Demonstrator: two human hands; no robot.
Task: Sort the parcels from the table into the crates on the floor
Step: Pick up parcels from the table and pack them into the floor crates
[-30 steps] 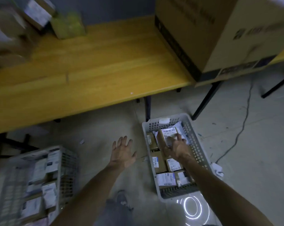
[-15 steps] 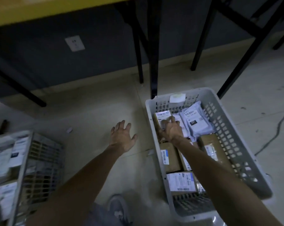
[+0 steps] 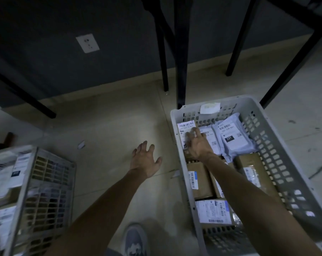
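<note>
I'm at the put-down step. My right hand (image 3: pixel 199 146) is down in the grey perforated plastic crate (image 3: pixel 267 145) on the floor to my right, its fingers (image 3: pixel 193 132) spread on the small brown cardboard parcel with the white barcode label (image 3: pixel 185 127). That parcel lies in the crate's far left corner against the wall, just beside the pale grey plastic mailer bags (image 3: pixel 232 137) and beyond the brown cardboard boxes (image 3: pixel 199 180). My fingers are apart and resting on top, not clamped round it; the thumb is hidden. My left hand (image 3: pixel 145 159) hovers over the concrete floor (image 3: pixel 110 126), fingers splayed, holding nothing. A second grey mesh crate (image 3: pixel 49 182) of labelled parcels sits at my left. The parcel looks seated, so next I'd lift my right hand clear, rise past the black metal desk legs (image 3: pixel 180 71) and take another parcel, reading its label to choose the crate.
</note>
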